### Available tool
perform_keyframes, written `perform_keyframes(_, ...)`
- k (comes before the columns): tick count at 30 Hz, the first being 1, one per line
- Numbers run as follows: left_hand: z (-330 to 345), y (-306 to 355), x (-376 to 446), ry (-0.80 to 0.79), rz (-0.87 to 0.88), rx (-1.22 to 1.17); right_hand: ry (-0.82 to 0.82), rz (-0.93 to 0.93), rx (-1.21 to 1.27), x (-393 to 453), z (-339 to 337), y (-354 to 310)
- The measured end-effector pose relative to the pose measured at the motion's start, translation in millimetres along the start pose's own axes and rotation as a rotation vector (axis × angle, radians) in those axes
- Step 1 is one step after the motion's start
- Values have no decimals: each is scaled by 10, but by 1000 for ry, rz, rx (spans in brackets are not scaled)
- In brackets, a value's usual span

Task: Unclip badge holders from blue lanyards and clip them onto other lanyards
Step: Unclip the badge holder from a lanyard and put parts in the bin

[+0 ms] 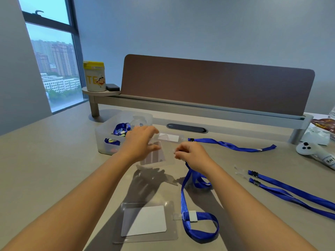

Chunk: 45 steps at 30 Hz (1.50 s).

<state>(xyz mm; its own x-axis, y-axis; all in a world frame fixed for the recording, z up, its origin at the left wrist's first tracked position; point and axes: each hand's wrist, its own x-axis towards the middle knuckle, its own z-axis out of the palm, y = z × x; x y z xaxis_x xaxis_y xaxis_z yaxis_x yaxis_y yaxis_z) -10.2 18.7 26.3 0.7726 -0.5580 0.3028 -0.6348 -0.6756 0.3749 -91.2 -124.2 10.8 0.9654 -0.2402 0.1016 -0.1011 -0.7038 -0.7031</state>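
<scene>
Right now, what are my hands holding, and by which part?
Left hand holds a clear badge holder by its left edge. Right hand pinches the clip end of a blue lanyard at the holder's right side.

Glossy clear plastic badge holder (148, 221), woven blue cloth lanyard (199, 230), matt smooth desk (54, 160).

A yellow-lidded canister (94, 76) and black case (112, 87) sit on the shelf (101, 92) beside the brown divider (215, 84)

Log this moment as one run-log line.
left hand: holding clear badge holder | right hand: pinching clip of blue lanyard | stage: at holder's clip | spare lanyards: on desk
</scene>
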Motion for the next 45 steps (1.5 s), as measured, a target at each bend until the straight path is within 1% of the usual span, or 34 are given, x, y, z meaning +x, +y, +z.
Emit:
perform_keyframes(3,69,44,-24,63,27,-81,32,14,93,28,24,16)
perform_keyframes(6,171,103,-63,41,105,-103,58,26,208,55,48,12)
perform_keyframes(9,218,166,-91,47,122,-140,79,16,250,59,52,-7)
perform_keyframes(15,207,200,-53,84,188,27,90,25,322,59,25,-7)
perform_keyframes(20,210,191,-41,103,236,80,99,-29,285,61,33,6)
perform_keyframes(24,193,178,-23,112,225,0,120,-70,206,83,75,18)
perform_keyframes(31,177,140,-19,40,178,-112,137,-102,158,67,135,34)
perform_keyframes(34,166,158,-27,77,146,-197,143,-108,176,85,146,4)
perform_keyframes(37,181,167,-32,101,128,-206,141,-100,203,95,152,-22)
perform_keyframes(45,178,130,-21,116,71,-342,152,-118,207,115,189,-66)
